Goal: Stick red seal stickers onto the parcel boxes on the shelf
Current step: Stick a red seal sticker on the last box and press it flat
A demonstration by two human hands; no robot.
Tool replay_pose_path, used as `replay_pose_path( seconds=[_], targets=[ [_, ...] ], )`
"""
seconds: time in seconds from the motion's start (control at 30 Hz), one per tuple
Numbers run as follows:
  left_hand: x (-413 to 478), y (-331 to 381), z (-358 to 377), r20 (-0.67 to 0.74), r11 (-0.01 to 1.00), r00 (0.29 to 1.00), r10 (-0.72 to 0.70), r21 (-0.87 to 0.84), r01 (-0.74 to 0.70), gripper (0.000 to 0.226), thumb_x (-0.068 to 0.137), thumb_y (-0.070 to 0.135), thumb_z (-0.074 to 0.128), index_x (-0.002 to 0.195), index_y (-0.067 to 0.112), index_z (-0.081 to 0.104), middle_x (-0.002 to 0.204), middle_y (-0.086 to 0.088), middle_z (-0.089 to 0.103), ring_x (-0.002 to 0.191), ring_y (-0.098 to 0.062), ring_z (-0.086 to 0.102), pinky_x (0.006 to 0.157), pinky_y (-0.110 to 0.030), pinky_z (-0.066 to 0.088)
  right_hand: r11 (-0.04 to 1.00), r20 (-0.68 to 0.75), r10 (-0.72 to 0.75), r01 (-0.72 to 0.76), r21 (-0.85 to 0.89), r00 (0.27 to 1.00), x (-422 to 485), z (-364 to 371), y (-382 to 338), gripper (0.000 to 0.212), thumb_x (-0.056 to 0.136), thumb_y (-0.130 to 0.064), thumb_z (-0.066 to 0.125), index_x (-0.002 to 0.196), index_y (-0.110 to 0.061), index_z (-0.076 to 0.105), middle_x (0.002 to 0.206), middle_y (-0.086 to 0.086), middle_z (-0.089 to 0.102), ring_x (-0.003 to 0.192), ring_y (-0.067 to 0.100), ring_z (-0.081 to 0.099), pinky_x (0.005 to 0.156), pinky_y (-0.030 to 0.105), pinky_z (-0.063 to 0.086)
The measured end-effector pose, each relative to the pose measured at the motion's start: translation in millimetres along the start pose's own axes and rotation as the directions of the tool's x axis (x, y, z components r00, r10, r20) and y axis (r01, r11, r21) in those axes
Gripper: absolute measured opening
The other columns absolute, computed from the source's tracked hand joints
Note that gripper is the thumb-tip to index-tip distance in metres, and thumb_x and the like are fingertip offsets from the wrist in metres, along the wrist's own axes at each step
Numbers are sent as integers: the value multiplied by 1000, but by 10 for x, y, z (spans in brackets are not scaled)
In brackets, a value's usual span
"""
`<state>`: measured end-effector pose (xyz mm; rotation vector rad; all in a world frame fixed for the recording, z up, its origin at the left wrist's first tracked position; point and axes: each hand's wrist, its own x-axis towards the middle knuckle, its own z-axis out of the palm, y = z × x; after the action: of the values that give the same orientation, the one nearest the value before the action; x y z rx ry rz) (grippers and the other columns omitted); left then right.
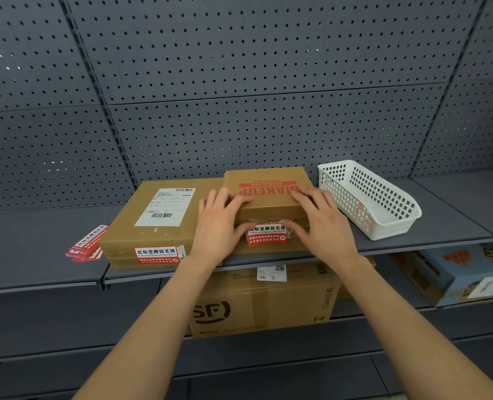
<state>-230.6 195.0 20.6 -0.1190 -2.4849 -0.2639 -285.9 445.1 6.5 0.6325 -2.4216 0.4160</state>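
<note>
A brown box printed MAKEUP [268,203] stands on the grey shelf [37,249]. A red seal sticker [267,234] lies on its front face. My left hand [219,226] rests on the box's left front corner, thumb pressing the sticker's left end. My right hand [320,220] rests on the right front corner, thumb on the sticker's right end. To the left lies a flat brown parcel [153,226] with a white shipping label and a red seal sticker [158,254] on its front edge. A pile of loose red stickers [88,243] lies left of it.
A white plastic basket [369,197] stands right of the MAKEUP box, small red-marked items inside. On the lower shelf sit an SF Express carton [262,304] and a blue printed box [456,275]. Grey pegboard [239,82] backs the shelf.
</note>
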Motion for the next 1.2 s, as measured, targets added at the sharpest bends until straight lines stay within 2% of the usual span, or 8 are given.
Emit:
replay_pose_path(
  seconds=[0.27, 0.37, 0.47, 0.57, 0.77, 1.03, 1.2],
  targets=[
    [8, -7, 4, -18, 999, 999, 28, 22, -28, 62, 85, 52, 86, 139, 28, 66, 120, 5, 56, 114, -21, 50, 102, -44, 44, 1000, -2, 13, -12, 11, 1000, -2, 0, -16, 70, 97, -61, 65, 154, -21, 54, 154, -3, 53, 147, 18, 42, 97, 42, 62],
    [14, -27, -24, 3, 999, 999, 38, 30, -38, 65, 85, 56, 84, 141, 30, 64, 122, 5, 56, 117, -21, 51, 105, -45, 43, 999, 6, 19, -20, 33, 1000, -17, -28, -38, 73, 98, -63, 66, 156, -22, 51, 156, -4, 50, 149, 17, 39, 102, 43, 60],
    [5, 15, -40, 17, 998, 999, 34, 61, -35, 73, 82, 65, 83, 143, 31, 62, 124, 6, 54, 119, -21, 50, 108, -46, 42, 996, -4, 52, -52, 76, 999, -19, -36, -112, 84, 91, -71, 69, 155, -19, 52, 155, -3, 49, 150, 19, 39, 109, 41, 53],
    [-33, 142, -9, -17, 997, 1000, -12, 82, 13, 79, 78, 72, 82, 141, 30, 60, 126, 4, 53, 121, -22, 48, 111, -47, 41, 993, -19, 95, -94, 65, 995, 1, 20, -201, 94, 82, -77, 74, 150, -16, 53, 151, 1, 51, 147, 23, 42, 114, 46, 50],
    [-59, 271, 83, -89, 991, 994, -62, 110, 72, 75, 78, 71, 81, 133, 25, 59, 124, 0, 54, 119, -25, 50, 110, -49, 43, 992, -35, 126, -127, -19, 991, 18, 55, -277, 94, 78, -73, 80, 146, -16, 52, 148, 5, 52, 142, 26, 44, 112, 48, 49],
    [-63, 266, 105, -83, 987, 996, -44, 152, 57, 70, 81, 64, 82, 134, 25, 57, 126, -2, 54, 120, -27, 50, 113, -50, 41, 990, -30, 138, -139, -36, 990, 0, 25, -318, 93, 79, -71, 81, 148, -17, 51, 149, 5, 50, 144, 26, 43, 114, 49, 47],
    [-83, 235, 65, -56, 987, 998, -30, 158, 38, 80, 76, 67, 85, 137, 26, 56, 126, -2, 53, 121, -27, 49, 112, -50, 41, 992, -21, 125, -126, -19, 992, -20, 0, -306, 101, 76, -78, 79, 149, -16, 50, 152, 6, 49, 147, 28, 42, 116, 50, 46]
  ],
)
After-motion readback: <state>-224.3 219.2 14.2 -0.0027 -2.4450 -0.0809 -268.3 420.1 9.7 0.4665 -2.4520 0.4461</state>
